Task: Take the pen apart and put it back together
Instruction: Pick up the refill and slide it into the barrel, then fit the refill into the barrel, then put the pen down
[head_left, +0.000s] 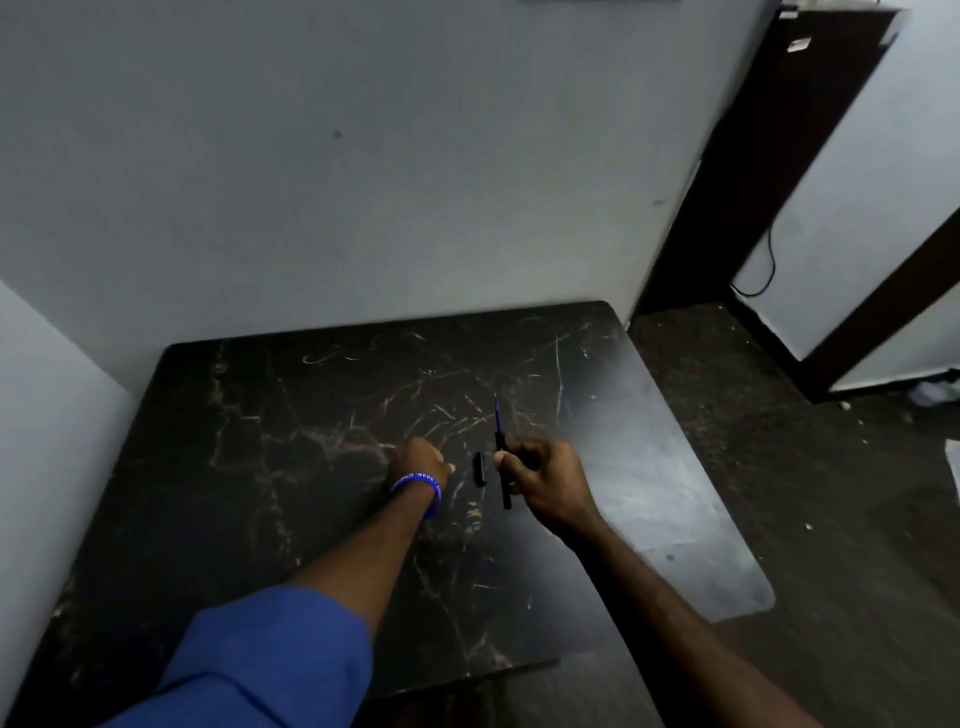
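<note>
My right hand grips a thin black pen barrel held nearly upright. A blue refill sticks out of its top end, pointing away from me. A short black pen piece, perhaps the cap, lies on the dark marble table just left of the barrel, between my two hands. My left hand, with a blue wristband, rests on the table with its fingers curled shut. Whether it holds anything is hidden.
The table stands in a corner against pale walls. Its right edge drops to a dark speckled floor. A dark door frame with a hanging black cable stands at the far right.
</note>
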